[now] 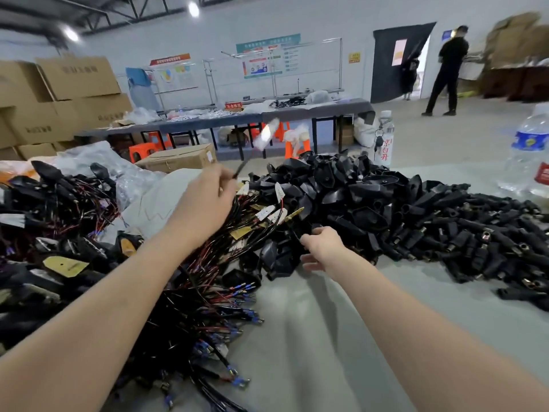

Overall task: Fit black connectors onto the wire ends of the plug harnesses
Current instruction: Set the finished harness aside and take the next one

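Observation:
My left hand [205,200] is raised over the wire pile and pinches a black harness wire [241,168] whose white tag [265,135] swings blurred above it. My right hand [320,246] reaches into the near edge of the heap of black connectors [371,200], its fingers curled around a black piece there. Tangled plug harnesses [208,292] with red and black wires, blue terminals and paper tags lie between my forearms. A second heap of black plugs [490,242] spreads to the right.
A pile of finished harnesses [53,221] lies at the left beside plastic bags. Two water bottles [528,150] stand at the right, one further back. Cardboard boxes [65,96], a long work table [237,117] and a standing person [445,72] are behind.

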Available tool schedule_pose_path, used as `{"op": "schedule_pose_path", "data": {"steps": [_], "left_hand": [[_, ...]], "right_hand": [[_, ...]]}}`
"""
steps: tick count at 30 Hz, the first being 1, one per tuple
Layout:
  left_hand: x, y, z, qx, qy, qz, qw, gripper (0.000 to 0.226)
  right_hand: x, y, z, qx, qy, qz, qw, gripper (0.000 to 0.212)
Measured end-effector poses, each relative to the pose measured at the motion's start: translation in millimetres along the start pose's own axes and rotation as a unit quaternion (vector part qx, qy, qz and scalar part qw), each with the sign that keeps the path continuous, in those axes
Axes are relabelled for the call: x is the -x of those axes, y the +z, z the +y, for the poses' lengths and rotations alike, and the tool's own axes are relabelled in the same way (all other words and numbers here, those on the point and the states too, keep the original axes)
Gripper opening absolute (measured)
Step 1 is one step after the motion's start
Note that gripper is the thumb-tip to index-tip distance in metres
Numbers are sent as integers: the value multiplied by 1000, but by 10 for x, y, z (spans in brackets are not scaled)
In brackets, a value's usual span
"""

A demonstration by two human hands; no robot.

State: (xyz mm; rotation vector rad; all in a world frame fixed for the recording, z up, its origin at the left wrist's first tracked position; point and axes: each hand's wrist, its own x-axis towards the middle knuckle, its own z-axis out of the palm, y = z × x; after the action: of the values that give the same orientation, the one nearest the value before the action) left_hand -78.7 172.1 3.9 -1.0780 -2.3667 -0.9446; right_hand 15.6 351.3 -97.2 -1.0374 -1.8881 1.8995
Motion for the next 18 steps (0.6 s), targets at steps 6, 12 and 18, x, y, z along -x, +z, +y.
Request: {"op": "schedule_pose_path", "data": {"steps": [6,12,18], "left_hand": [[-88,-465,456,204,-13,204,957,4],[194,-463,544,358,-67,233,902,5],[686,-44,152,516,-254,250,779,12]], "right_hand": [[163,-137,175,-43,20,6,999,32],[156,-35,193,-70,28,20,997,23],[-15,137,44,-61,52,12,997,11]]}}
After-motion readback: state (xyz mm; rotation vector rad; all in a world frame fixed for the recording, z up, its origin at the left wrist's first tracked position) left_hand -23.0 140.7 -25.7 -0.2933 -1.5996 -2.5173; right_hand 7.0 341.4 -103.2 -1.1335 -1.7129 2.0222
